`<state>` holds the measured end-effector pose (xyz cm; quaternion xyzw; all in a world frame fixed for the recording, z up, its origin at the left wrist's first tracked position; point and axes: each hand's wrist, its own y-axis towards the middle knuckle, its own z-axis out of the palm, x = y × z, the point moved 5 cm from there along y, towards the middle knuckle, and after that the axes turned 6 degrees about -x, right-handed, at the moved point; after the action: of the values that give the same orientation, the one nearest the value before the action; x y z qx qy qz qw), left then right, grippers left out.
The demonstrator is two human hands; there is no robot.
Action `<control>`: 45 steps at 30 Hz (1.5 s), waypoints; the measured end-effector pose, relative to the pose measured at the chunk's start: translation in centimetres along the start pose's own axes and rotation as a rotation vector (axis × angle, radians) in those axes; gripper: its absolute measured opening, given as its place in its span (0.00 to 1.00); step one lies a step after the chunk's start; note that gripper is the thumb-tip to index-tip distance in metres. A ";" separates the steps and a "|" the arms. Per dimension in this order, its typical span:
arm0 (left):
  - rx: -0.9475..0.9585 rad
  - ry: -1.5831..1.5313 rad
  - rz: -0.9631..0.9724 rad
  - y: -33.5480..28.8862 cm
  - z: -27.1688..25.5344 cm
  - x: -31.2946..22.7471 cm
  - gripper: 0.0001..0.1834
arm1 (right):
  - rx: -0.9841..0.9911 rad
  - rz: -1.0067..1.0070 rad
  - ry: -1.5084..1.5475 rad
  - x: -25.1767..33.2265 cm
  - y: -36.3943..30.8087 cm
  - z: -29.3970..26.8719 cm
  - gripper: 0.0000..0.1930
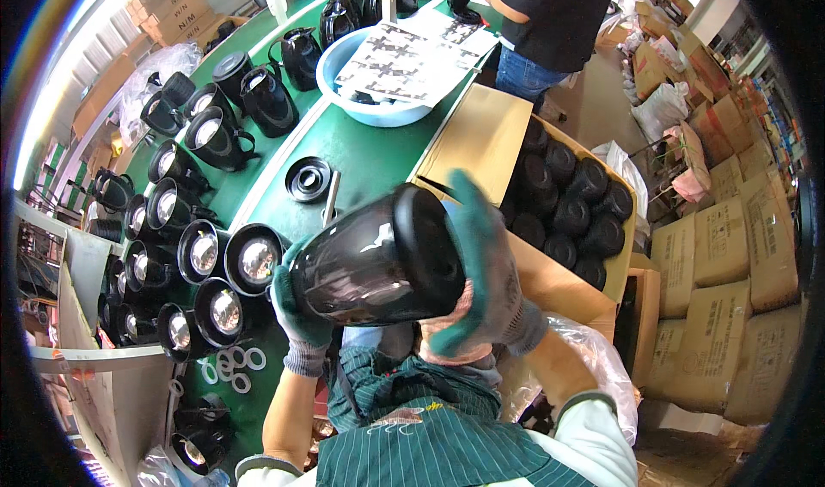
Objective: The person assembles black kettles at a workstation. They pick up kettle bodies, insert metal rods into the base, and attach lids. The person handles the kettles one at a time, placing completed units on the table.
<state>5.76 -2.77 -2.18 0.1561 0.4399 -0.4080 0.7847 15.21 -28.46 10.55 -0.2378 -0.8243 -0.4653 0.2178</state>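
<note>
One glossy, tapering black vessel [369, 262] tilts, gripped by the left hand [296, 305]; the right hand [490, 272] splays beside its end.

Right grip [488, 268] blurred; left grip [301, 317] partly hidden by black jug [374, 263]; co-worker [550, 23] cut off by upper edge.

Harsh white light enters from ten o'clock; patterned sheets [404, 61] at twelve are overexposed. Glare streaks the central black jug [365, 263]; the right hand [492, 268] is motion-blurred. Cartons [705, 341] at four o'clock curve along the dark rim.
</note>
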 end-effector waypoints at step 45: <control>0.499 1.707 1.081 39.5 20.4 -11.7 0.24 | 0.059 0.926 1.332 -20.9 3.7 22.2 0.38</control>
<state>44.68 15.22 14.45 0.7270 0.6234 0.1649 0.2361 30.91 -11.43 -9.55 -0.2221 -0.3518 -0.3500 0.8393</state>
